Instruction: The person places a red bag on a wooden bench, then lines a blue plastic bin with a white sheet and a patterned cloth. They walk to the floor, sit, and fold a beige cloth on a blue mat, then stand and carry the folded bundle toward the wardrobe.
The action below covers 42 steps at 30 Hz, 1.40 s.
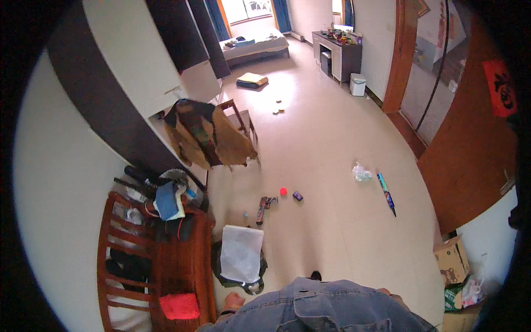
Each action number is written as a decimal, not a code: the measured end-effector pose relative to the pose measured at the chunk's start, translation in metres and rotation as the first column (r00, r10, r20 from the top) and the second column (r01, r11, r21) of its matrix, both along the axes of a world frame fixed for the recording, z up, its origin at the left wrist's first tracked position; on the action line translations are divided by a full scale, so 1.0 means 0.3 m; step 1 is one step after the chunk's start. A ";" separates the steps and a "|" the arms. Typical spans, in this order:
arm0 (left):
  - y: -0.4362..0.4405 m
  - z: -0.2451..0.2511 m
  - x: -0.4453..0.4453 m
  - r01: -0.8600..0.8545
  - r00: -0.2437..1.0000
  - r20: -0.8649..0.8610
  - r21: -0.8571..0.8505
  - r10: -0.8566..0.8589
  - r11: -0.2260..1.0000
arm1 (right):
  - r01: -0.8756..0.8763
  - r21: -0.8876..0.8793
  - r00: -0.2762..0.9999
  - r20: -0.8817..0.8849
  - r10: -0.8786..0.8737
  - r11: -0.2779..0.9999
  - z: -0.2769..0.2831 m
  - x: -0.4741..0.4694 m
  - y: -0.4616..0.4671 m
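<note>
My left hand point(235, 300) hangs low beside my denim clothing point(332, 307), its fingers curled; whether it holds anything is unclear. Only a sliver of my right hand point(384, 291) shows past the other side of the denim. Nearest the left hand, a white sheet or bag point(242, 254) lies over a dark item point(216, 261) on the floor, by the wooden bench point(182, 265). Farther forward on the floor are a toy gun point(261, 210), a small red round object point(283, 191) and a small dark packet point(298, 196).
A blue-and-black pointed tube point(387, 195) and a crumpled plastic bag point(361, 172) lie right of centre. Left stands a chair draped with a brown jacket point(228, 141). A red cloth point(179, 306) rests on the bench. Cardboard boxes point(452, 259) sit by the wooden door point(468, 166).
</note>
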<state>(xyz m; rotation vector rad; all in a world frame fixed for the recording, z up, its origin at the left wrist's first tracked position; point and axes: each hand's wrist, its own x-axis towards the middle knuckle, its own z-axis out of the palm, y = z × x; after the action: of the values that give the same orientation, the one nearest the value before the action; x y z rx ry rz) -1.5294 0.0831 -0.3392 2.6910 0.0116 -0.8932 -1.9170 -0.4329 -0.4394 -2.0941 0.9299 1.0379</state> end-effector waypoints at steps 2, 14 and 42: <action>-0.211 0.025 0.129 0.111 0.990 0.098 -0.116 -0.100 0.987 | 0.004 -0.002 0.984 0.176 -0.003 1.000 0.055 0.148 -0.152; -0.687 -0.155 0.842 0.492 0.853 -0.275 0.139 -0.444 0.860 | 0.325 -0.040 0.814 0.520 -0.258 0.945 0.285 1.138 -0.924; -2.225 -0.276 2.365 0.017 0.982 -0.183 -0.179 -0.050 0.984 | -0.035 -0.123 0.833 0.544 0.097 0.992 0.092 3.371 -2.737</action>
<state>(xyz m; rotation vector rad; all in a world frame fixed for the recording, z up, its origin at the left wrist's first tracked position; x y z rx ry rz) -0.8200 -0.5845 -0.4221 2.4435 -0.0693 -1.0997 -0.9057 -1.2539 -0.4119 -2.3395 0.6302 0.3639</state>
